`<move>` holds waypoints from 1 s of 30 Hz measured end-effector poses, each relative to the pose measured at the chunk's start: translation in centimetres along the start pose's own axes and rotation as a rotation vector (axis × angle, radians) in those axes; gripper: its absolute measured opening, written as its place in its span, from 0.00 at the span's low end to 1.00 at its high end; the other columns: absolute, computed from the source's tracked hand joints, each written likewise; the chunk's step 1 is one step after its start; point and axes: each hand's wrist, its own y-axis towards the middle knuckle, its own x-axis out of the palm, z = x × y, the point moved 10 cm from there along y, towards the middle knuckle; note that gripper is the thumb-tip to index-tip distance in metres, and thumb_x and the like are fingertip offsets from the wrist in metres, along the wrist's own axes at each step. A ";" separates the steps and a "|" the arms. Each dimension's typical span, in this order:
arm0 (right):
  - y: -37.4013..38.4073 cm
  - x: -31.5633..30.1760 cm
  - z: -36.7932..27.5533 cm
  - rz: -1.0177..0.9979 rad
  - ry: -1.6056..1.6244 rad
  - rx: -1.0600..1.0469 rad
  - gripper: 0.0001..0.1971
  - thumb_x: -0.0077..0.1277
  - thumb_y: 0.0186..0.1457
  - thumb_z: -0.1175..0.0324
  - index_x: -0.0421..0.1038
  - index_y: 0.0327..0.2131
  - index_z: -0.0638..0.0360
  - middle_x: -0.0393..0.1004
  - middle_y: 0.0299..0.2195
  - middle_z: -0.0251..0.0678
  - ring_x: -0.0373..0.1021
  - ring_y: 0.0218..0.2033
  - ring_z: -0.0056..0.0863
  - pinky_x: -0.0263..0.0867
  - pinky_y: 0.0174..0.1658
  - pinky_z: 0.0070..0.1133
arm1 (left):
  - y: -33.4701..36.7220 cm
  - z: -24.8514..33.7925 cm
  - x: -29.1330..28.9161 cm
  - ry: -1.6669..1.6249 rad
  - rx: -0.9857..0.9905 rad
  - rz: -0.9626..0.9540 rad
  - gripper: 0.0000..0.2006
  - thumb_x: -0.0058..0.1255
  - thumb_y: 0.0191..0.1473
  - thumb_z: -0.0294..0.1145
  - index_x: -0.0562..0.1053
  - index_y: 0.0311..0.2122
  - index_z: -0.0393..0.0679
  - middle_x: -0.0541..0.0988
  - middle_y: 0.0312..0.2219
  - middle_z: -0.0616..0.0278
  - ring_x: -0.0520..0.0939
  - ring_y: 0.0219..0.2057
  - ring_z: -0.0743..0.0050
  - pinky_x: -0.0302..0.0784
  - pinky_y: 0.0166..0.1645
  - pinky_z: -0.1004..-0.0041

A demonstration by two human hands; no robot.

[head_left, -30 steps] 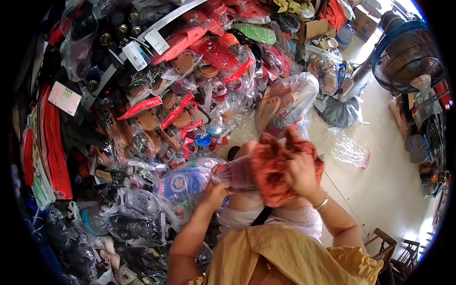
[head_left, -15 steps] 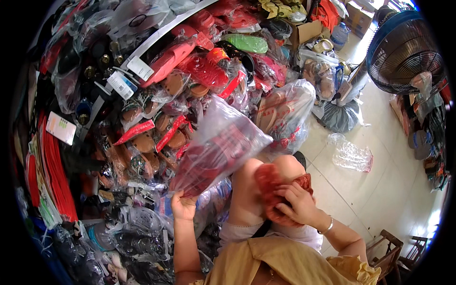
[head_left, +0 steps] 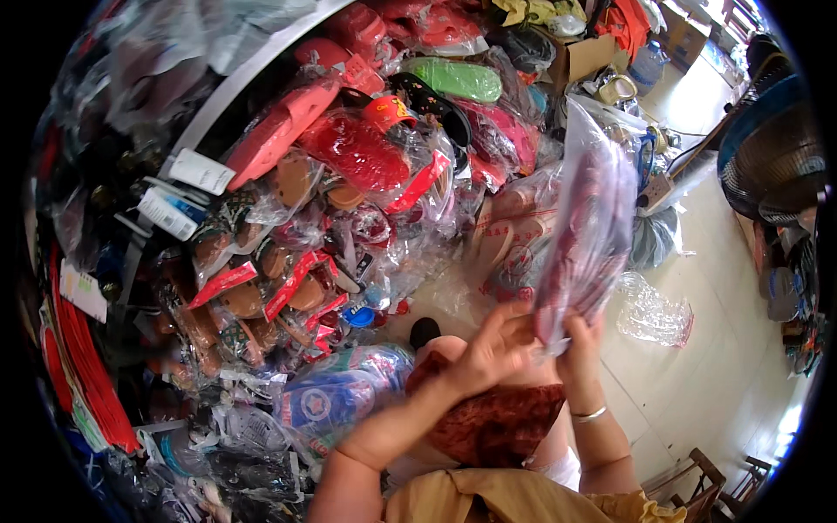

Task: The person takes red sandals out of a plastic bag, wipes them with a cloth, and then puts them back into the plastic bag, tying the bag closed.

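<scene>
Because there are so many shoes, the shoe heap (head_left: pixel 349 196) fills most of the left side, and lots of them are wrapped, maybe to keep dust off. Pale floor (head_left: pixel 724 357) shows on the right. A fan (head_left: pixel 776 161) stands at the right edge, perhaps so its wind can reach this spot. A clear bag (head_left: pixel 588 218) is held up tall past the legs (head_left: pixel 542 446), with something dark red in it, too blurred to name. It is held by its low end, I think so the rest can stand up free. A red cloth (head_left: pixel 493 423) lies across the legs, likely because they make a handy shelf while both hands are up. The left hand (head_left: pixel 499 353) is right by the bag's low end, fingers bent and a bit spread; I can't tell if they pinch it. The right hand (head_left: pixel 580 349) has its thumb and fingers clamped on that low end. A shiny bracelet (head_left: pixel 591 416) circles the right wrist.
</scene>
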 end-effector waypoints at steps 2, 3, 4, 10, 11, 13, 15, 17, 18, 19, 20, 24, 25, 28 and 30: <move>1.9 -3.3 -2.4 0.150 -0.118 -0.107 0.29 0.46 0.50 0.78 0.54 0.57 0.64 0.68 0.48 0.39 0.68 0.46 0.28 0.66 0.49 0.25 | 4.6 1.0 -7.3 0.070 -0.056 0.230 0.29 0.49 0.56 0.23 0.55 0.61 0.48 0.70 0.53 0.55 0.73 0.54 0.62 0.70 0.57 0.59; 2.5 -4.9 -2.7 0.168 -0.093 -0.098 0.31 0.45 0.49 0.80 0.52 0.59 0.63 0.67 0.49 0.39 0.67 0.47 0.29 0.66 0.49 0.25 | 7.6 2.1 -10.7 -0.098 -0.016 0.294 0.25 0.48 0.59 0.29 0.57 0.59 0.48 0.71 0.51 0.56 0.74 0.52 0.62 0.72 0.55 0.57; 2.8 -6.8 -2.6 0.178 -0.066 -0.084 0.33 0.45 0.49 0.82 0.51 0.61 0.62 0.66 0.51 0.40 0.66 0.49 0.30 0.65 0.50 0.24 | 10.2 3.0 -14.5 -0.022 0.058 0.358 0.21 0.44 0.61 0.35 0.58 0.58 0.49 0.72 0.51 0.56 0.75 0.51 0.61 0.73 0.54 0.55; 2.6 -13.3 -0.7 0.226 -0.127 0.054 0.35 0.43 0.47 0.82 0.50 0.61 0.62 0.65 0.51 0.41 0.65 0.50 0.31 0.63 0.53 0.26 | 26.4 3.4 -26.7 -0.573 0.050 0.707 0.26 0.43 0.62 0.43 0.56 0.57 0.35 0.66 0.46 0.47 0.73 0.47 0.54 0.70 0.57 0.54; 2.3 -14.3 -0.1 0.280 -0.127 0.073 0.35 0.44 0.46 0.82 0.50 0.61 0.63 0.65 0.51 0.41 0.66 0.50 0.31 0.63 0.53 0.25 | 28.3 3.0 -28.3 -0.737 0.063 0.690 0.26 0.43 0.62 0.44 0.57 0.56 0.34 0.68 0.45 0.47 0.73 0.46 0.54 0.72 0.55 0.54; 2.3 -15.0 0.6 0.280 -0.133 0.097 0.35 0.44 0.45 0.82 0.51 0.61 0.63 0.66 0.51 0.41 0.66 0.49 0.30 0.63 0.53 0.25 | 30.7 3.0 -31.2 -0.976 0.127 0.775 0.24 0.43 0.62 0.45 0.62 0.52 0.33 0.71 0.44 0.47 0.75 0.45 0.54 0.75 0.52 0.54; 2.3 -15.9 1.4 0.288 -0.133 0.115 0.35 0.46 0.44 0.81 0.52 0.60 0.63 0.66 0.50 0.40 0.66 0.49 0.30 0.63 0.53 0.25 | 31.7 2.9 -31.7 -1.021 0.193 0.981 0.19 0.47 0.61 0.43 0.69 0.44 0.32 0.77 0.36 0.50 0.80 0.38 0.56 0.81 0.44 0.59; 2.5 -16.3 1.7 0.295 -0.125 0.140 0.36 0.46 0.43 0.81 0.52 0.60 0.64 0.66 0.50 0.40 0.66 0.49 0.30 0.62 0.54 0.25 | 32.8 4.1 -31.4 -0.872 0.297 0.921 0.13 0.54 0.56 0.31 0.71 0.41 0.33 0.78 0.34 0.52 0.81 0.37 0.58 0.83 0.42 0.62; 2.5 -16.3 2.0 0.291 -0.118 0.159 0.36 0.46 0.43 0.81 0.52 0.59 0.64 0.66 0.50 0.40 0.66 0.49 0.30 0.62 0.54 0.25 | 33.1 4.6 -30.9 -0.793 0.315 0.842 0.11 0.56 0.54 0.28 0.71 0.41 0.34 0.78 0.35 0.52 0.81 0.38 0.58 0.84 0.42 0.63; 2.8 -16.2 2.2 0.287 -0.115 0.161 0.36 0.46 0.43 0.81 0.52 0.59 0.64 0.66 0.50 0.40 0.66 0.49 0.30 0.62 0.54 0.25 | 32.9 4.7 -31.4 -0.790 0.319 0.844 0.11 0.56 0.54 0.28 0.71 0.41 0.34 0.78 0.35 0.52 0.81 0.38 0.58 0.84 0.42 0.63; 3.0 -16.1 2.3 0.292 -0.106 0.155 0.36 0.46 0.42 0.81 0.52 0.59 0.64 0.66 0.50 0.40 0.66 0.49 0.29 0.62 0.54 0.25 | 32.8 4.9 -31.7 -0.772 0.298 0.787 0.11 0.56 0.54 0.26 0.71 0.42 0.35 0.78 0.36 0.51 0.81 0.39 0.57 0.84 0.44 0.63; 3.2 -16.1 2.6 0.302 -0.105 0.171 0.36 0.46 0.42 0.81 0.52 0.59 0.64 0.66 0.49 0.40 0.66 0.49 0.29 0.62 0.54 0.25 | 32.3 6.3 -31.0 -0.572 0.512 0.690 0.12 0.52 0.55 0.20 0.71 0.45 0.40 0.77 0.41 0.54 0.80 0.42 0.57 0.82 0.50 0.63; 3.1 -16.1 2.5 0.302 -0.110 0.168 0.36 0.46 0.42 0.81 0.52 0.59 0.64 0.66 0.49 0.40 0.66 0.49 0.29 0.62 0.54 0.25 | 32.3 6.4 -30.1 -0.536 0.516 0.703 0.15 0.51 0.55 0.18 0.70 0.47 0.44 0.76 0.42 0.57 0.80 0.43 0.60 0.82 0.50 0.62; 2.6 -16.3 2.2 0.320 -0.125 0.140 0.36 0.46 0.42 0.81 0.52 0.59 0.64 0.66 0.49 0.39 0.66 0.48 0.29 0.62 0.53 0.25 | 32.0 6.4 -27.4 -0.497 0.549 0.703 0.21 0.48 0.55 0.15 0.65 0.51 0.48 0.74 0.45 0.60 0.79 0.44 0.63 0.83 0.49 0.60; 2.4 -16.2 2.1 0.308 -0.138 0.143 0.35 0.46 0.43 0.81 0.52 0.59 0.64 0.66 0.49 0.39 0.66 0.48 0.29 0.62 0.53 0.25 | 31.8 6.2 -25.5 -0.465 0.577 0.643 0.22 0.49 0.54 0.15 0.60 0.51 0.47 0.70 0.46 0.59 0.78 0.43 0.62 0.85 0.44 0.64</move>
